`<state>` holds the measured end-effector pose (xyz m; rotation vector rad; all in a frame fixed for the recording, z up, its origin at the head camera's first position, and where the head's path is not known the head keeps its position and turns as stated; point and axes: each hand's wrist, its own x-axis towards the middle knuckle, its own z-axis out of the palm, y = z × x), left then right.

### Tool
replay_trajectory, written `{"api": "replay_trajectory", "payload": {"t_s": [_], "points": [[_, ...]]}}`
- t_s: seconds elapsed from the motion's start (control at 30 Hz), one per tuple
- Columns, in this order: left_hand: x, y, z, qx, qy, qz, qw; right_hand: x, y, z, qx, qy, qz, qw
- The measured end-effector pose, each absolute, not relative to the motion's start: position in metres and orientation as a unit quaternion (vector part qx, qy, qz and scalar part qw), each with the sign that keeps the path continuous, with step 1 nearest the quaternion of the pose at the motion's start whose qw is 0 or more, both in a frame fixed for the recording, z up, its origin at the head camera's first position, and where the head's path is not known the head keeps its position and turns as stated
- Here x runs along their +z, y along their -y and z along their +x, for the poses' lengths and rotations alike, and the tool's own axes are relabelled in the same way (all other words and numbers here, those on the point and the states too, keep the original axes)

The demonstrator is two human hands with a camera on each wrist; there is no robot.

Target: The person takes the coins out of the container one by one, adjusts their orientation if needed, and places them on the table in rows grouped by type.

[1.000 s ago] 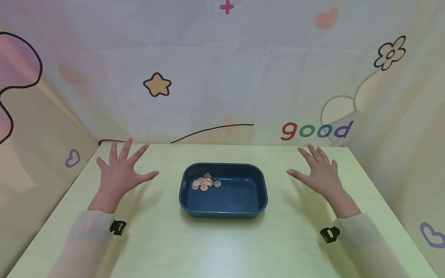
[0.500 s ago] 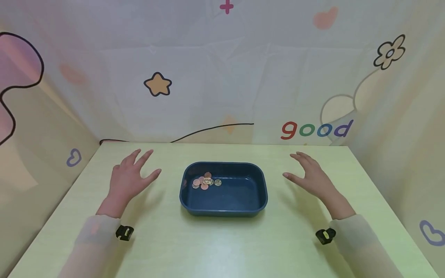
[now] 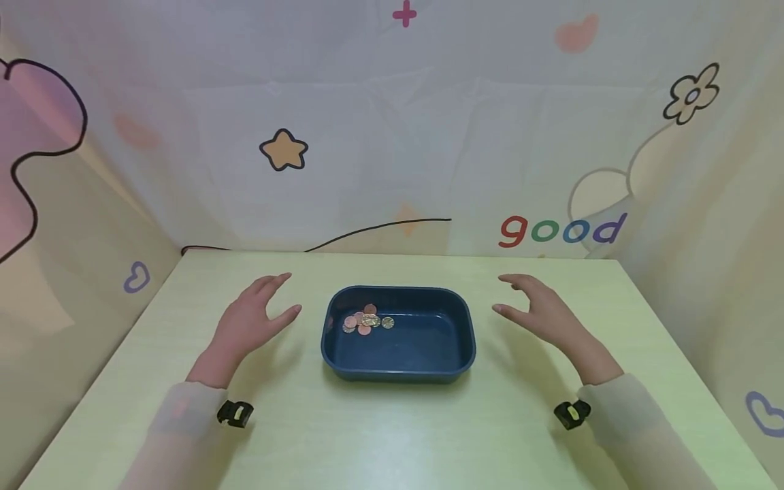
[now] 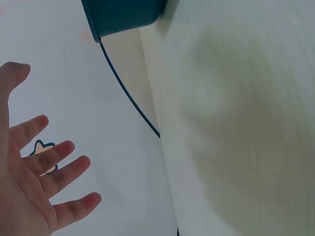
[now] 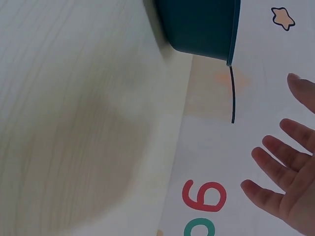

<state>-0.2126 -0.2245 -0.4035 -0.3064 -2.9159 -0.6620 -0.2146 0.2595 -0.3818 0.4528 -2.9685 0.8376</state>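
A dark blue rectangular tray (image 3: pixel 422 376) with rounded corners rests in the middle of the table. Several coins (image 3: pixel 369 320), some copper and some silvery or brassy, lie in a small heap at the left inside it. To the left of the tray my left hand (image 3: pixel 248 320) hovers with fingers apart, holding nothing. My right hand (image 3: pixel 545 316) is raised on the other side, thumb spread from the fingers, also holding nothing. Both wrist views show the tray's outer wall (image 4: pixel 125 14) beyond the relaxed fingers (image 5: pixel 275 169).
The pale wooden table (image 3: pixel 392 435) has its far edge against a printed curtain (image 3: pixel 380 150), which also hangs along both sides. Each wrist wears a small black device, the left one (image 3: pixel 235 413) and the right one (image 3: pixel 572 414).
Both hands have moved inward toward the tray, the left one farther. Their fingers, widely spread a second ago, are now closer together. The tray and coins lie as before.
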Motion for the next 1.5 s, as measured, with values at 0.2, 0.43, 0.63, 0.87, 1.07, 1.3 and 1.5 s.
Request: {"api": "replay_trajectory", "payload": {"t_s": [0.2,0.43,0.63,0.87,1.07,1.3,1.5], "points": [[-0.404,0.214,-0.211,-0.262,0.957,-0.109,0.053,-0.372,-0.247,-0.221,0.257,0.954,0.153,0.001],[-0.405,0.203,-0.213,-0.306,0.944,-0.111,0.057,-0.364,-0.233,-0.230,0.255,0.951,0.174,-0.008],[-0.405,0.195,-0.213,-0.343,0.933,-0.102,0.038,-0.360,-0.221,-0.238,0.263,0.943,0.200,-0.033],[-0.407,0.190,-0.214,-0.365,0.928,-0.072,0.010,-0.356,-0.208,-0.248,0.269,0.935,0.223,-0.066],[-0.416,0.187,-0.215,-0.387,0.921,-0.050,-0.004,-0.355,-0.194,-0.257,0.261,0.932,0.233,-0.095],[-0.427,0.181,-0.217,-0.419,0.907,-0.037,-0.008,-0.354,-0.175,-0.270,0.252,0.925,0.251,-0.132],[-0.431,0.173,-0.219,-0.432,0.901,-0.013,-0.017,-0.356,-0.158,-0.281,0.250,0.917,0.263,-0.169]]}}
